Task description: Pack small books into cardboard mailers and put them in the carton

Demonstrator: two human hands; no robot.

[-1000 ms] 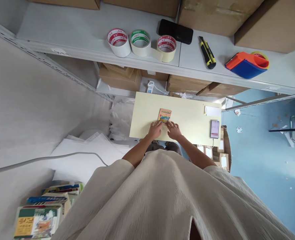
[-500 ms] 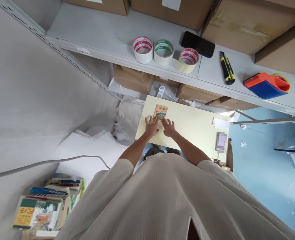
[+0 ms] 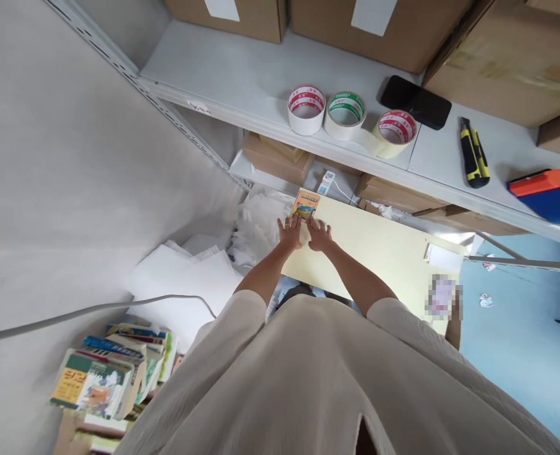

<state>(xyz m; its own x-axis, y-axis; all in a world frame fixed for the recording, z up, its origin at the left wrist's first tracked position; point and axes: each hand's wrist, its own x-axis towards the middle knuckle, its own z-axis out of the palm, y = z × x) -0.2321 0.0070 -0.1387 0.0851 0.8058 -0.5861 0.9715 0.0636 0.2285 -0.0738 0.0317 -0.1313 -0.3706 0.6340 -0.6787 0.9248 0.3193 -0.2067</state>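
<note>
Standing at a pale yellow table [image 3: 379, 246], a person presses both hands flat, fingers spread, on its far left corner. Left hand [image 3: 290, 232] and right hand [image 3: 320, 236] lie side by side, fingertips touching the near edge of a small colourful book [image 3: 305, 204]; neither grips it. Tape rolls [image 3: 345, 115] sit on the shelf [image 3: 242, 76] above; stacked books [image 3: 100, 385] lower left
</note>
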